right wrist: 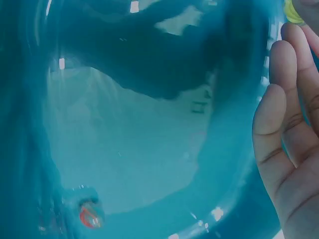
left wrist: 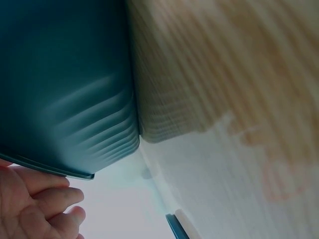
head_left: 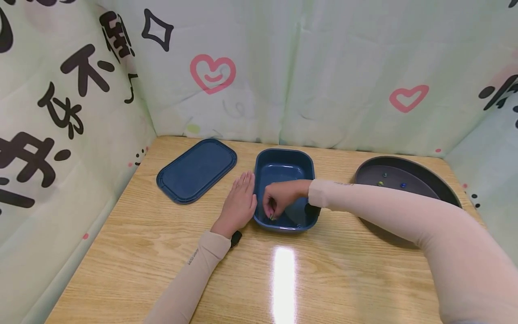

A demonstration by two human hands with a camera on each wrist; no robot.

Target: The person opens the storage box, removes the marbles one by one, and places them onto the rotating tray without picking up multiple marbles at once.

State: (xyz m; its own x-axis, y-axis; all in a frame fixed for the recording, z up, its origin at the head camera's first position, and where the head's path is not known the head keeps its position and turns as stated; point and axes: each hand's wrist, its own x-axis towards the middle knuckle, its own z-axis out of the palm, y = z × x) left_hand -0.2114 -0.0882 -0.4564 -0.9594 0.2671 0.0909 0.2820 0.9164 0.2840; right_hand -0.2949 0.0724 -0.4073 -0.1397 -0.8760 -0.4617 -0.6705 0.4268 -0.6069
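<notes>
A deep blue plastic box (head_left: 283, 173) with rounded corners stands on the table. My right hand (head_left: 280, 197) reaches down inside it, pinching a small yellow-green glass marble (right wrist: 293, 13) between thumb and fingertips, close over the box floor. Another marble, clear with a red swirl (right wrist: 90, 216), lies on the floor of the box in the right wrist view. Along the box's left side, my left hand (head_left: 239, 201) rests with straight fingers at the rim. The left wrist view has the ribbed outer wall (left wrist: 89, 119) beside those fingers (left wrist: 55, 199).
Left of the box, a flat blue lid (head_left: 198, 170) lies on the wooden table (head_left: 141, 252). On the right is a round dark pan (head_left: 435, 176) holding marbles, among them a blue one (head_left: 403, 185); my right forearm crosses over it. A printed curtain (head_left: 332, 81) hangs behind.
</notes>
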